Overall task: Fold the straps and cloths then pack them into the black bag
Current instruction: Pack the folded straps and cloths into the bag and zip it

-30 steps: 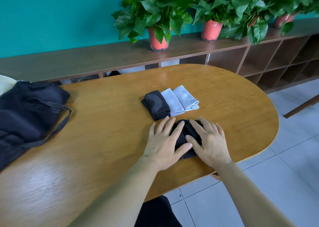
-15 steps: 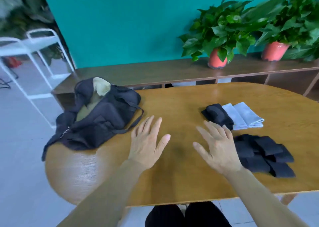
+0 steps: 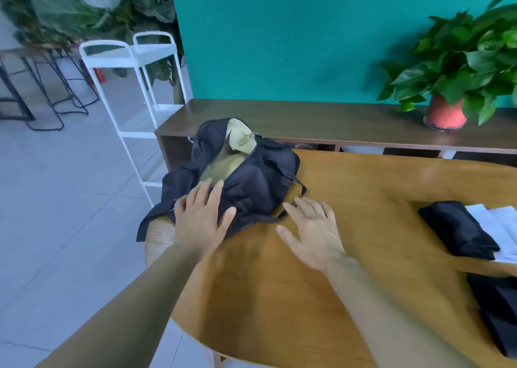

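Note:
The black bag (image 3: 260, 180) lies unzipped at the left end of the wooden table (image 3: 363, 199), its tan lining showing. My left hand (image 3: 201, 216) lies flat on the bag's near side with straight fingers. My right hand (image 3: 310, 233) is spread just right of the bag, fingertips at its strap (image 3: 282, 213). A folded black cloth (image 3: 456, 230) and folded white cloths (image 3: 500, 227) sit at the right edge. The folded black straps (image 3: 498, 306) lie nearer me at the lower right, partly cut off.
A low brown shelf (image 3: 321, 118) runs behind the table with a potted plant (image 3: 453, 85) in a red pot. A white metal rack (image 3: 131, 87) stands on the tiled floor to the left, with dark stools beyond it.
My view swung left toward the bag. Both hands left the black straps and moved left; the left one now rests on the bag, the right one reaches its strap.

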Demonstrator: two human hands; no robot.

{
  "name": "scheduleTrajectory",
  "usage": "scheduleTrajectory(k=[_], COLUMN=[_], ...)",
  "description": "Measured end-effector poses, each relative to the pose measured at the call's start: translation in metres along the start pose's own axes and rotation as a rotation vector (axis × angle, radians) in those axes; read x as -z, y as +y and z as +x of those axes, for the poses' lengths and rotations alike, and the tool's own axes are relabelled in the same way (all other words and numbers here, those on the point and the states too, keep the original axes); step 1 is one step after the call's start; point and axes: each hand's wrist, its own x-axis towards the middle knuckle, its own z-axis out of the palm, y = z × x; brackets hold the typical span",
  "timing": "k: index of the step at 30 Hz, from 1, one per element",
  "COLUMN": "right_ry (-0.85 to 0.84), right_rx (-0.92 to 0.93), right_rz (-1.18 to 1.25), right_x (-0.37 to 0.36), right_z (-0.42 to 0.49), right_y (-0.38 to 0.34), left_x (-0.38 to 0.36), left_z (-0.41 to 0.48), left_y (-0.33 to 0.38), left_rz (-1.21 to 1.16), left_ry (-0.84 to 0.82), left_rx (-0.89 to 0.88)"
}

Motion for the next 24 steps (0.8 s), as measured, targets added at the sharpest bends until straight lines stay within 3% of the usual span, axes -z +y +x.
scheduleTrajectory(k=[4, 8, 13, 19, 24], right_ry=[-0.084, -0.214, -0.186, -0.182, -0.190], right_rx=[0.014, -0.096, -0.126, -0.198, -0.290], right_rz=[0.056, 0.224, 0.263, 0.273, 0.252], right_x=[-0.016, -0.032, -0.037, -0.022, -0.001], right_z=[0.032, 0.059, 0.066, 0.036, -0.006], right_y=[-0.016, -0.026, -0.019, 0.025, 0.078], left_x=[-0.010, -0.018, -0.027, -0.030, -0.033], left_z=[0.014, 0.026, 0.029, 0.013, -0.019], left_y=[-0.023, -0.030, -0.021, 0.033, 0.111], left_rz=[0.004, 0.040, 0.076, 0.009, -0.120], left_ry=[-0.042, -0.078, -0.079, -0.045, -0.122], left_rx=[0.027, 0.012, -0.036, -0.168, -0.253])
